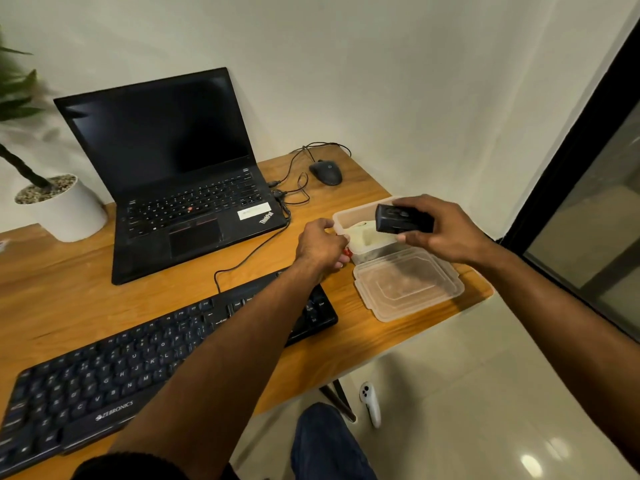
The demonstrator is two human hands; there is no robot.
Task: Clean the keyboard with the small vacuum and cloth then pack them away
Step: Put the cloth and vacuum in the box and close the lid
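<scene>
My right hand (440, 230) grips a small black vacuum (398, 220) just above a clear plastic box (349, 216) at the desk's right side. A pale cloth (367, 235) lies inside the box. My left hand (322, 245) holds the box's left rim, with a bit of red showing under its fingers. The box's clear lid (408, 285) lies flat in front of the box. The black keyboard (121, 372) stretches across the front of the desk, partly under my left forearm.
An open black laptop (180, 181) stands behind the keyboard, with a wired mouse (326, 172) and cables to its right. A white plant pot (62, 206) is at the far left. The desk edge (478, 299) runs close by the lid. A white controller (370, 403) lies on the floor.
</scene>
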